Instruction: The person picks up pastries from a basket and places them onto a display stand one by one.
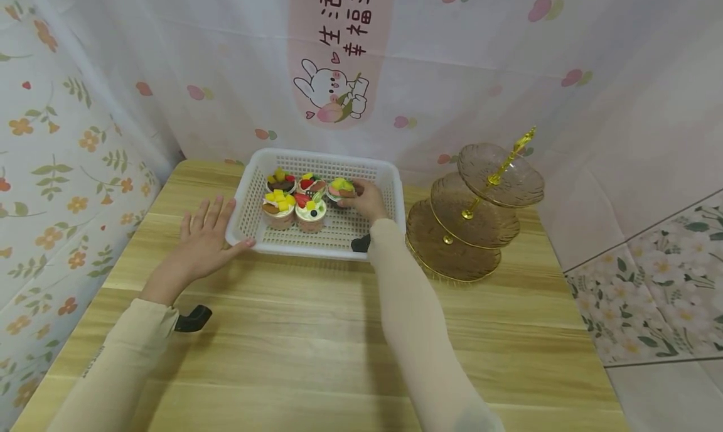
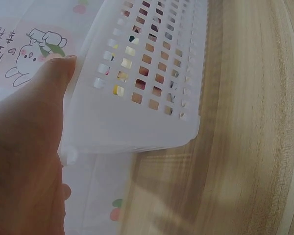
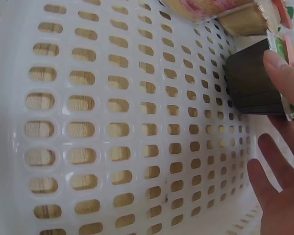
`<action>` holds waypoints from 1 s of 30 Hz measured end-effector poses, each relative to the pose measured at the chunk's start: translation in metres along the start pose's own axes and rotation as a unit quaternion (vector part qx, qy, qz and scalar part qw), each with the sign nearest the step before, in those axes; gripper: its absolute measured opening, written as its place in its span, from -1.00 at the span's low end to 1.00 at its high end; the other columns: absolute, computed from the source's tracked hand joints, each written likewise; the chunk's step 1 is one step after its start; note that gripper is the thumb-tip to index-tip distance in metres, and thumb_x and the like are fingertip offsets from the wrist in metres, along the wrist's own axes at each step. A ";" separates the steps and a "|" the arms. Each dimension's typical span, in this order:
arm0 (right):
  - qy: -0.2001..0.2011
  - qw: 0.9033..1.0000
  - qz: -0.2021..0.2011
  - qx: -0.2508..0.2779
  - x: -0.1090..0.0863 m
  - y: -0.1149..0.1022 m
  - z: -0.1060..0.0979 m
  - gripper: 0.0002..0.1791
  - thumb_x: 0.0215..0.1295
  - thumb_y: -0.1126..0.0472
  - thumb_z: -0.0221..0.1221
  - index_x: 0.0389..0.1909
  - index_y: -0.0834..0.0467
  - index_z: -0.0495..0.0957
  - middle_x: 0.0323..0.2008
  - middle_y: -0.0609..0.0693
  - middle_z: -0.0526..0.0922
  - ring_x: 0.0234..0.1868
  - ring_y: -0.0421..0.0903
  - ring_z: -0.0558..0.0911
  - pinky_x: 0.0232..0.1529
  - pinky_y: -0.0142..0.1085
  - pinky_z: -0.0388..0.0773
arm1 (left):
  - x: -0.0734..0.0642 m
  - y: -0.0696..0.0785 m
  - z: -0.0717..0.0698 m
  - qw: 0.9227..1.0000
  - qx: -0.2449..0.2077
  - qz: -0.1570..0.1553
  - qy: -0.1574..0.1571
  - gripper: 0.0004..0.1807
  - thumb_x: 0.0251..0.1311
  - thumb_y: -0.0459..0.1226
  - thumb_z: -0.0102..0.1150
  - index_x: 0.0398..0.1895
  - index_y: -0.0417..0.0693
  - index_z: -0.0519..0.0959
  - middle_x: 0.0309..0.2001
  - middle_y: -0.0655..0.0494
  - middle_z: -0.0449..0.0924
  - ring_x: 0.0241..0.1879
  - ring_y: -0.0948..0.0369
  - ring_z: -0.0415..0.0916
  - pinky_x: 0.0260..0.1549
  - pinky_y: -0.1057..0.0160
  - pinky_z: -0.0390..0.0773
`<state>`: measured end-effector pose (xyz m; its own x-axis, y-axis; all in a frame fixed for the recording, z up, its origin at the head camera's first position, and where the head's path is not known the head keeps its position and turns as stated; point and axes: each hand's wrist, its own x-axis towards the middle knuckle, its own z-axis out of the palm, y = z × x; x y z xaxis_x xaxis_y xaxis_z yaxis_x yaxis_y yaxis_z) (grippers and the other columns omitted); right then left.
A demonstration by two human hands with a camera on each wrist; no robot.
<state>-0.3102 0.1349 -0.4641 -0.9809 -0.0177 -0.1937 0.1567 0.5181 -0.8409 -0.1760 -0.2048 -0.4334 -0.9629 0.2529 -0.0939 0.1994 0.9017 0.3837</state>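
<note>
My right hand reaches into a white plastic basket and holds a cupcake with a yellow and green top. In the right wrist view the thumb lies at the rim of its dark pleated cup, the fingers on the far side. Several other fruit-topped cupcakes in pinkish-brown or dark cups sit to its left, among them one with yellow cubes and one with a strawberry and a blueberry. My left hand rests at the basket's left end, fingers spread, thumb on the near corner of the rim.
A three-tier stand with amber, gold-edged plates and a gold post stands right of the basket. Both are on a wooden table. A printed curtain hangs right behind the basket. Black wrist mounts stick out from both sleeves.
</note>
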 end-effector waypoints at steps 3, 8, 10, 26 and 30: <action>0.001 1.000 0.003 0.016 0.002 0.002 0.001 -0.15 0.05 0.14 0.48 0.40 0.03 0.36 0.39 0.00 0.43 0.40 0.03 0.42 0.37 -0.08 0.41 | 0.000 -0.001 0.001 1.000 0.000 0.001 0.004 0.12 0.28 0.38 -0.14 0.61 -0.05 -0.35 0.60 -0.26 -0.49 0.55 -0.34 -0.49 0.35 -0.49 -0.46; 0.005 1.000 -0.001 0.016 0.002 0.004 0.000 -0.15 0.04 0.14 0.49 0.39 0.04 0.36 0.35 0.02 0.48 0.38 0.03 0.45 0.35 -0.08 0.43 | 0.000 -0.001 0.003 1.000 0.002 0.001 0.003 0.12 0.29 0.38 -0.16 0.61 -0.04 -0.37 0.60 -0.23 -0.52 0.55 -0.34 -0.49 0.36 -0.49 -0.45; 0.010 1.000 -0.004 0.008 0.003 0.004 -0.001 -0.16 0.03 0.14 0.49 0.38 0.05 0.38 0.31 0.04 0.52 0.35 0.02 0.48 0.33 -0.08 0.46 | 0.001 -0.002 0.003 1.000 0.002 0.000 0.000 0.12 0.29 0.38 -0.16 0.60 -0.03 -0.38 0.60 -0.23 -0.53 0.55 -0.33 -0.50 0.36 -0.49 -0.45; 0.028 0.997 -0.056 0.046 -0.003 -0.013 -0.016 -0.25 0.05 0.05 0.48 0.30 0.09 0.47 0.15 0.05 0.64 0.22 0.00 0.56 0.24 -0.08 0.52 | 0.000 0.003 -0.003 1.000 -0.003 -0.005 -0.009 0.10 0.30 0.34 -0.12 0.60 -0.06 -0.35 0.58 -0.28 -0.53 0.54 -0.35 -0.54 0.34 -0.50 -0.49; 0.030 0.994 -0.089 0.051 -0.011 -0.029 -0.027 -0.29 0.10 0.03 0.45 0.29 0.10 0.47 0.13 0.07 0.64 0.20 0.00 0.57 0.21 -0.08 0.55 | 0.000 0.004 -0.004 1.000 0.001 -0.003 -0.006 0.11 0.29 0.34 -0.10 0.60 -0.09 -0.32 0.58 -0.30 -0.50 0.54 -0.35 -0.51 0.35 -0.49 -0.48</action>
<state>-0.3069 0.1432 -0.4240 -0.9988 -0.0487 -0.0101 -0.0114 0.4210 -0.9070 -0.1761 -0.2028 -0.4284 -0.9616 0.2526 -0.1071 0.1950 0.9038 0.3809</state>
